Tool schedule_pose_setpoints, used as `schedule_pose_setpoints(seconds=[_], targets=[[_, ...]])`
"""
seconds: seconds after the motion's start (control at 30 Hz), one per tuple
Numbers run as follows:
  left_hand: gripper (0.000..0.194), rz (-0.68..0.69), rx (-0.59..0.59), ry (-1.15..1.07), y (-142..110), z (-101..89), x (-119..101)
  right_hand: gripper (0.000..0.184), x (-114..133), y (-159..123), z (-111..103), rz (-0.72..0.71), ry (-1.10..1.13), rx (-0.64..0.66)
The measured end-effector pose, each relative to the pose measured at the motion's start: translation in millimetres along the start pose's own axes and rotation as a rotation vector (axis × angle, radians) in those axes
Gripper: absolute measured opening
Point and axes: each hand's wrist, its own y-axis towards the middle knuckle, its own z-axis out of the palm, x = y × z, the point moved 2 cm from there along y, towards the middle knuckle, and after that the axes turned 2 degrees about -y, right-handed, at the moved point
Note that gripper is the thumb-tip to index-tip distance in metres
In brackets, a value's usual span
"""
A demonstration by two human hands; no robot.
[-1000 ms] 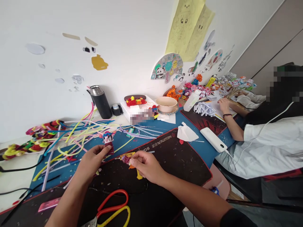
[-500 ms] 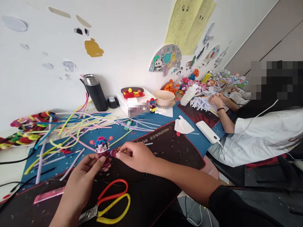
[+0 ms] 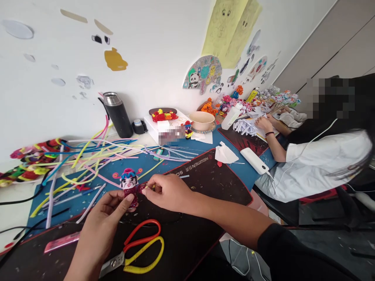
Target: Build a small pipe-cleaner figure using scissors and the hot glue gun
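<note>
My left hand [image 3: 102,218] is closed around the dark red body of a small fuzzy doll [image 3: 128,180], held upright. The doll has a pink and white face with black markings, a blue and red headdress and a pink curl at each side. Pinched in my right hand [image 3: 170,193] is a small dark red fuzzy piece [image 3: 140,188] at the doll's side; my fingers hide most of it, and I cannot tell whether it is joined to the body. Below the hands, scissors [image 3: 143,248] with red and yellow handles lie on the black mat [image 3: 202,195].
Loose pipe cleaners [image 3: 96,156] spread across the left. Behind them stands a black flask [image 3: 117,117]. Farther back are a beige bowl [image 3: 202,121], another small doll [image 3: 188,129] and a white bottle [image 3: 231,116]. A power bank [image 3: 254,160] lies near a co-worker's sleeve [image 3: 325,156].
The dark red piece in my right hand now sits closer against the doll's side. The doll's head has shifted slightly right and is turned more toward me. The view has moved a little.
</note>
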Motion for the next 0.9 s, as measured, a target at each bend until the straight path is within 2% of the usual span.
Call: schedule_pose_setpoints(seconds=[0.4, 0.9], targets=[[0.059, -0.036, 0.017, 0.039, -2.5, 7.1, -6.6, 0.015, 1.5, -1.2, -0.5, -0.006, -0.031, 0.027], [0.062, -0.005, 0.018, 0.104, -5.4, 12.8, -12.3, 0.015, 3.9, -0.9, 1.1, 0.005, -0.010, 0.046]])
